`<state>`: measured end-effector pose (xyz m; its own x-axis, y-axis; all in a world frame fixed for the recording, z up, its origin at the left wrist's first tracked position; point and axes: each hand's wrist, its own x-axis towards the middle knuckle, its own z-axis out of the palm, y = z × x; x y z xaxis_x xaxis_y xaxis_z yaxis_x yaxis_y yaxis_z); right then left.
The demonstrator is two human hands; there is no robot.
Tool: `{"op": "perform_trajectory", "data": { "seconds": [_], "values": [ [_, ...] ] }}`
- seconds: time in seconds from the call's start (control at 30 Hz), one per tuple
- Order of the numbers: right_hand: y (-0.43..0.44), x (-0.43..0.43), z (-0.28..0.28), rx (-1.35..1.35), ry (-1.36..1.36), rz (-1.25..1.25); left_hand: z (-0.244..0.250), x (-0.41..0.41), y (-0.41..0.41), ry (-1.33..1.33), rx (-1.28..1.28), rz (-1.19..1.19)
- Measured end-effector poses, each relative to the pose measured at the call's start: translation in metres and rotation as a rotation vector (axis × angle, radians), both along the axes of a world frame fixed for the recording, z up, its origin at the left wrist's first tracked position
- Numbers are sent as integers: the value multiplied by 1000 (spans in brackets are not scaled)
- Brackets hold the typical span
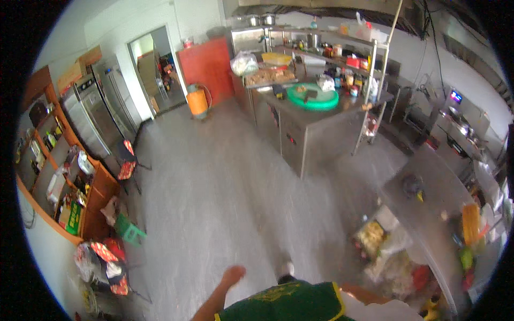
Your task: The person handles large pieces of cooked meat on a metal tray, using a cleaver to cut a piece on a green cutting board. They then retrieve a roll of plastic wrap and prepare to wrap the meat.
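My left hand [234,275] hangs over the grey floor at the bottom centre, left of the green apron [285,303] with yellow trim. It is blurred, its fingers look close together, and no object shows in it. My right forearm [363,294] shows at the apron's right edge beside a pale sleeve; my right hand is not clearly visible. A shoe [290,268] shows just beyond the apron. Ahead stands a stainless steel worktable [321,118] bearing a round green-rimmed board [313,102] with a dark cleaver-like tool [310,95] on it.
At right, a metal counter [425,172] stands beside bags and produce [373,236]. At left are a wooden shelf unit [98,192], chairs [127,170] and a green plastic stool [130,230]. An orange cylindrical container [197,103] stands near the doorway [162,76], beside a red panel [207,70].
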<state>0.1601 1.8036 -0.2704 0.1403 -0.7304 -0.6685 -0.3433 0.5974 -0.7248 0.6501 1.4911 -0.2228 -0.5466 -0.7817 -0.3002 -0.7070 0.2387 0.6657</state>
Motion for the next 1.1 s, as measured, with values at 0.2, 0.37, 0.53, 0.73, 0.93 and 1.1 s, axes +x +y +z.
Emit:
{"op": "perform_trajectory", "data": {
  "seconds": [0.2, 0.37, 0.53, 0.73, 0.93, 1.1],
  "values": [
    [-305, -73, -31, -42, 254, 326, -49, 74, -70, -171, 483, 213],
    [-570, -67, 59, -481, 681, 508, -86, 102, -136, -299, 386, 389],
    [-720, -80, 82, -442, 581, 488, -96, 28, -301, -209, 787, 775],
    [-824, -125, 96, -359, 385, 502, -94, -63, -635, -257, -104, 199],
    [-952, -172, 82, -356, 461, 207, 65, -272, -904, 202, 1, 111],
    [-1162, -166, 191, -389, 456, 65, 65, -323, -1027, 86, 87, 20]
  ]
}}
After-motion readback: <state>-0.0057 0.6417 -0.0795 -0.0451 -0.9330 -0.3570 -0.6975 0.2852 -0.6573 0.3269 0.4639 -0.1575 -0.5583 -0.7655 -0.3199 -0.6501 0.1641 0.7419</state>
